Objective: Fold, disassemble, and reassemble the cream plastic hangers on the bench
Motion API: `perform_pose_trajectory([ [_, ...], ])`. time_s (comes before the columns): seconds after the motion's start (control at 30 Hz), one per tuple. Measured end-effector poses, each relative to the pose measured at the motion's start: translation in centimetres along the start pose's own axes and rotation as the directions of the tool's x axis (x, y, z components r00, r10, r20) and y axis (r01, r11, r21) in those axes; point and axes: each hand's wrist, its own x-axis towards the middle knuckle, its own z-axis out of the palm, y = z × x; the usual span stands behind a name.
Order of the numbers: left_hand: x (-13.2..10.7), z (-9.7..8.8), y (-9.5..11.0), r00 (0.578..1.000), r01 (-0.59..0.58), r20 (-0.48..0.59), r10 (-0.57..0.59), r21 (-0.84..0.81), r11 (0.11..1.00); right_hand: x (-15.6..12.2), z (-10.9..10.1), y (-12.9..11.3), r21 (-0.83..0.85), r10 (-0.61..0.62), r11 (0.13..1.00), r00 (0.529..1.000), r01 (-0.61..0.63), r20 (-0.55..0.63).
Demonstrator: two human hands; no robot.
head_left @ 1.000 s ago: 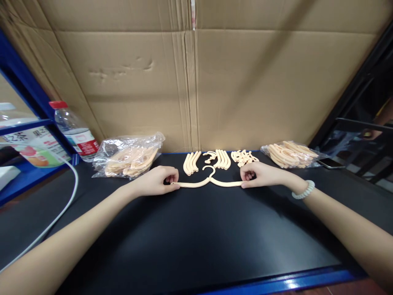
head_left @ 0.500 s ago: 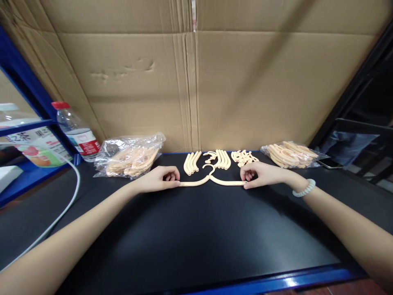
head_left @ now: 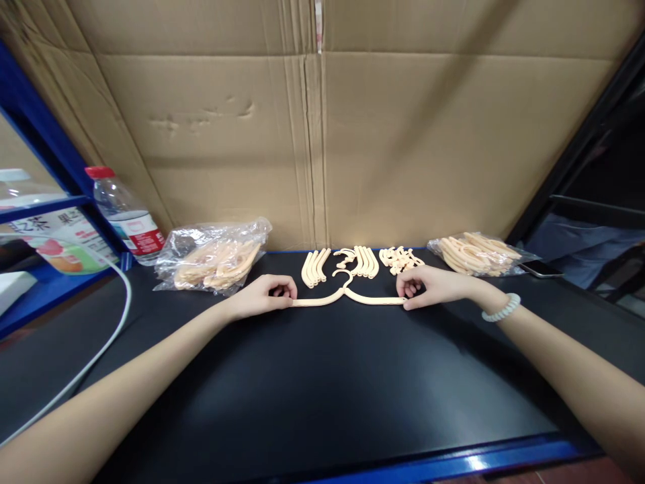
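A cream-coloured clothes hanger [head_left: 370,298] lies spread on the black tabletop, its hook turned away from me and its two curved arms meeting in the middle. Fingers of my left hand [head_left: 266,296] pinch the tip of its left arm. At the other tip, my right hand [head_left: 428,286] closes thumb and fingers on the right arm. Just behind the hanger are two rows of loose hanger arms [head_left: 313,267], a few loose hooks [head_left: 345,255] and a small heap of short cream pieces [head_left: 400,258].
Clear bags of cream hanger parts lie at the left [head_left: 216,259] and right [head_left: 476,254]. A red-capped bottle [head_left: 128,218] stands by a blue shelf [head_left: 48,151]. A white cable [head_left: 108,339] crosses the left side. A phone [head_left: 541,269] lies far right; cardboard [head_left: 377,134] walls the back.
My right hand has shifted very slightly to the right at the hanger's tip. My left hand and the hanger are almost where they were.
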Motion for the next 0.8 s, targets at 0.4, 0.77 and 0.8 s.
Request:
perform_pose_trajectory([
  [0.4,0.07,0.19,-0.12,1.0,-0.017,-0.023,0.018,0.01,1.0,0.07,-0.01,-0.01,-0.025,-0.017,1.0,1.0,0.017,-0.006],
  [0.77,0.08,0.19,-0.36,1.0,-0.024,-0.018,0.024,-0.008,1.0,0.07,0.0,-0.1,-0.025,0.002,1.0,1.0,-0.002,-0.002],
  [0.8,0.07,0.16,-0.31,1.0,-0.025,-0.019,0.025,-0.012,1.0,0.05,-0.02,-0.16,-0.023,0.006,1.0,1.0,-0.006,-0.003],
])
